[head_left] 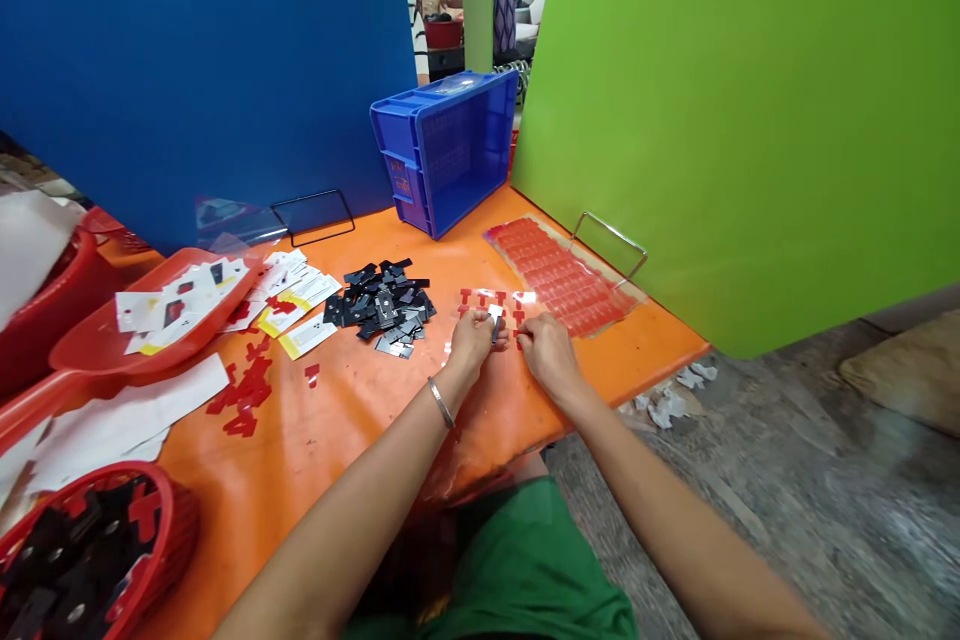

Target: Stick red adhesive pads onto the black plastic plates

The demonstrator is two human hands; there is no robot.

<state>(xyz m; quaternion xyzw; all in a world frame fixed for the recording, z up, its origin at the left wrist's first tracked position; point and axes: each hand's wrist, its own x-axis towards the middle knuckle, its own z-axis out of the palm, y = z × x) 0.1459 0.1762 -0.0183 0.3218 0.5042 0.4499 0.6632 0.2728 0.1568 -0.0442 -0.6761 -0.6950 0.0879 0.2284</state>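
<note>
My left hand (474, 336) is closed around a small dark flat piece (496, 326), held just above the orange table (360, 410). Close beside it, my right hand (546, 345) pinches at a clear sheet carrying small red stickers (491, 301); what its fingertips hold is too small to name. A pile of black and silver flat parts (386, 307) lies a little to the left of my hands. To the right of them lies a full sheet of red stickers (562, 273).
A blue crate (450, 148) stands at the back between a blue board (202, 70) and a green board (742, 110). Red trays with white cards (176, 305), loose red pieces (247, 390) and a red basket (90, 550) sit at the left. The table's edge runs just right of my hands.
</note>
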